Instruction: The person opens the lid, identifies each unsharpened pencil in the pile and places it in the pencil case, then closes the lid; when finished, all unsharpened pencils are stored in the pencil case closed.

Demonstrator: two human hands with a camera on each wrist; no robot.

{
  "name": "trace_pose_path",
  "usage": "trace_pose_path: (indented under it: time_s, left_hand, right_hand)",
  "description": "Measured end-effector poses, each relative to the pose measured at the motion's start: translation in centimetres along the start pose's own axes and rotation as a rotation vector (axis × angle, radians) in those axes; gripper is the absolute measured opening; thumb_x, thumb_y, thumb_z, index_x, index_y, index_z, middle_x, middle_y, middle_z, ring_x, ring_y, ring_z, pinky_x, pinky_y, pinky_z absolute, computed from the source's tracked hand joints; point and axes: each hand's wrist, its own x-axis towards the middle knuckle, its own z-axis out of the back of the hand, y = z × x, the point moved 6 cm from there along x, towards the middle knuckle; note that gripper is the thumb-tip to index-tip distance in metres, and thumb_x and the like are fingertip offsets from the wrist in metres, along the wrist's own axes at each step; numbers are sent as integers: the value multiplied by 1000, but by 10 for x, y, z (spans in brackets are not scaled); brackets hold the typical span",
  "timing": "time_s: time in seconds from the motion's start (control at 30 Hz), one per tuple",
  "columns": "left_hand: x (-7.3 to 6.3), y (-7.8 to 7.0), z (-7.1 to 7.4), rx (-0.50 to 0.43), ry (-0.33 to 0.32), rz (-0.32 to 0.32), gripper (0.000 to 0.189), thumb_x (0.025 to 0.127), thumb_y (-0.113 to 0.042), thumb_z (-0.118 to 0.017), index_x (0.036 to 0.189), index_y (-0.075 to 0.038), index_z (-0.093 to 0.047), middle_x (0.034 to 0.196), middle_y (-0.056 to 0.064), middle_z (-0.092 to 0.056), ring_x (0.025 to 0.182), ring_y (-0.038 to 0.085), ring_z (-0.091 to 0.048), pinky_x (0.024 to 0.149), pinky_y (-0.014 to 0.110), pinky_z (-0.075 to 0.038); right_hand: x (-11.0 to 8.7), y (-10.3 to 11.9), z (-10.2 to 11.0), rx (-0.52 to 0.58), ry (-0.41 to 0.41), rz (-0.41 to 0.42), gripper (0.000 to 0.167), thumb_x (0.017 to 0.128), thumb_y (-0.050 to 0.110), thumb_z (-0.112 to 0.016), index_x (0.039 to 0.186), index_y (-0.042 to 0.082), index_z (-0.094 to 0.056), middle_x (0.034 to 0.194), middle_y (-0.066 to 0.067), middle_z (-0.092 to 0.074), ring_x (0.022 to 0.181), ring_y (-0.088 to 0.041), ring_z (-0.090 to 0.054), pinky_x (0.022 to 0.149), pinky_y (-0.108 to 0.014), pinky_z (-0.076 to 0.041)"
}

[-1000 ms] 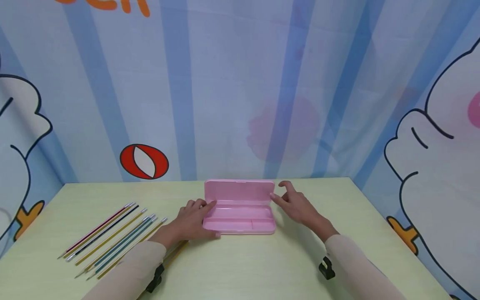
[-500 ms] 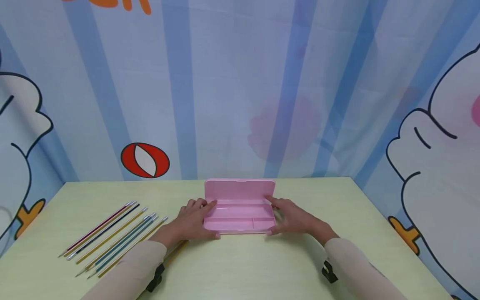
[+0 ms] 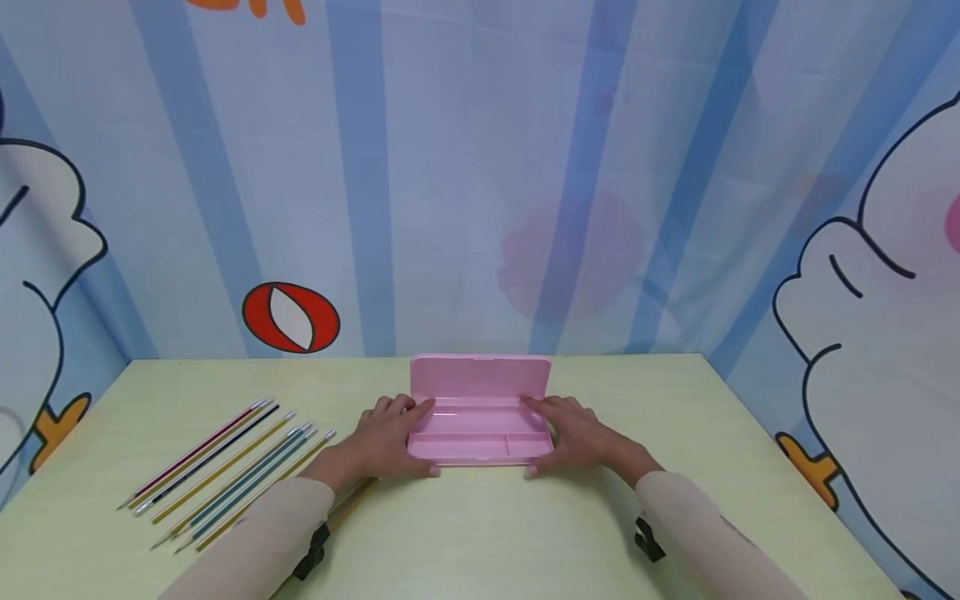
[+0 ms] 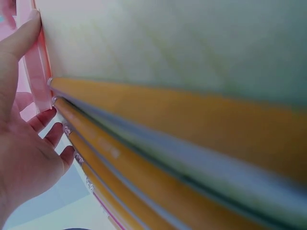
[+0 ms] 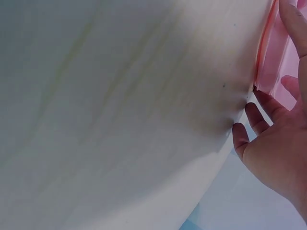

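An open pink pencil case (image 3: 480,421) stands on the table with its lid raised at the back; its tray has compartments with nothing visible in them. My left hand (image 3: 382,442) holds its left end, thumb at the front and index finger reaching over the inside. At the right end my right hand (image 3: 581,433) holds it the same way. In the left wrist view the thumb touches the case's front wall (image 4: 36,67), and the right wrist view shows the right thumb on that wall (image 5: 271,62) too.
Several pencils (image 3: 225,475) lie in a slanting row on the table (image 3: 487,542) left of the case. Some lie partly hidden under the left forearm. A striped cartoon cloth (image 3: 465,167) hangs behind the table.
My right hand has come down from beside the raised lid onto the case's right end and taken hold of it. The left hand and the case have stayed nearly in place.
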Motion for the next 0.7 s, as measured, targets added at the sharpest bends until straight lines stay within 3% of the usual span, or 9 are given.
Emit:
trace_pose_path:
  time_s: [0.5,0.7]
  left_hand:
    - [1,2,-1,0,-13,1,99,74,-49,-83,155,-13,-38,143,14,-46,127,34,-39,105,54,-34]
    - [2,2,-1,-7,-8,11,99,74,-48,-84,154,-13,-38,144,14,-46,127,34,-38,106,54,-34]
  right_hand:
    - [4,0,-3,-57,-46,-23,105,69,57,-84,155,18,-38,146,-16,-47,126,-33,-44,98,-54,-37]
    - [5,0,-2,-56,-43,-26,105,68,56,-86,154,18,-39,145,-18,-47,127,-36,-44,99,-55,-37]
